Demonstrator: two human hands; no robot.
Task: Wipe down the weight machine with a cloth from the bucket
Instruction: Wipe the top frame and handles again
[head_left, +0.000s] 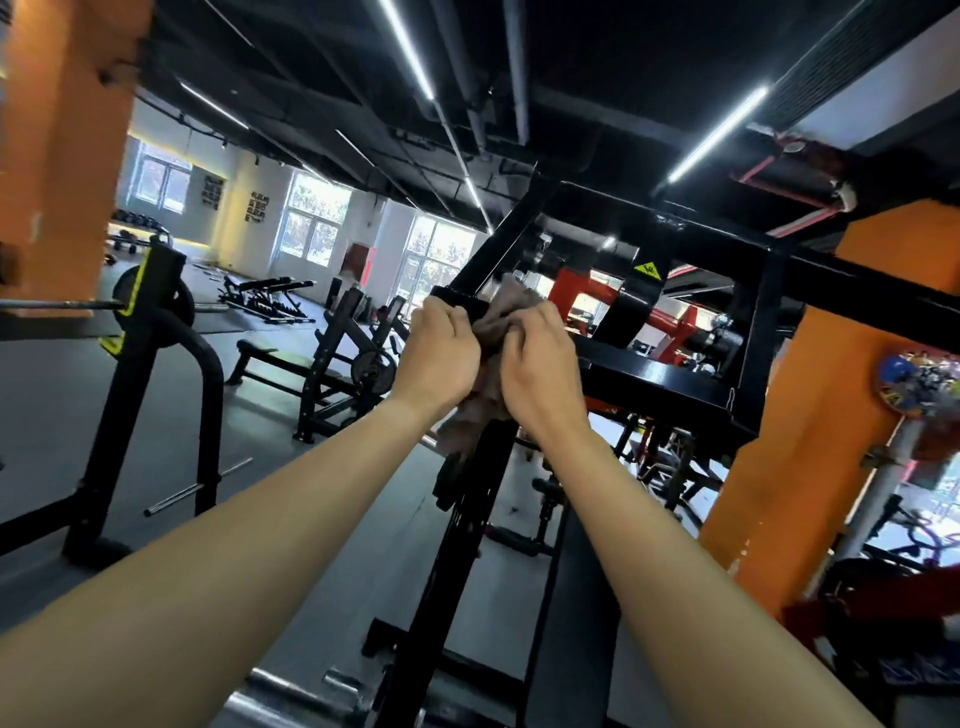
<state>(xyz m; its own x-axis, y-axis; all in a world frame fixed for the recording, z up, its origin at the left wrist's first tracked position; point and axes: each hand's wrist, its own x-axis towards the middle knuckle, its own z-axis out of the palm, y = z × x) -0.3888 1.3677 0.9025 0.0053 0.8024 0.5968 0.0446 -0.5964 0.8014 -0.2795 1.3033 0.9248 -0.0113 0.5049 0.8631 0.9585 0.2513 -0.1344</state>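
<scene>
While my left hand and right hand both grip the cloth, it wraps a post of the weight machine. Its loose tail could snag, I judge, or my grip slip on glossy paint.

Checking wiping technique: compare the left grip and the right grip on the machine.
The left grip curls its fingers over the top of the black upright; the right grip digs its fingers into the brown cloth. The left grip flanks the upright's left side, the right grip its right. Both are clenched, level, the cloth bunched between them.
</scene>
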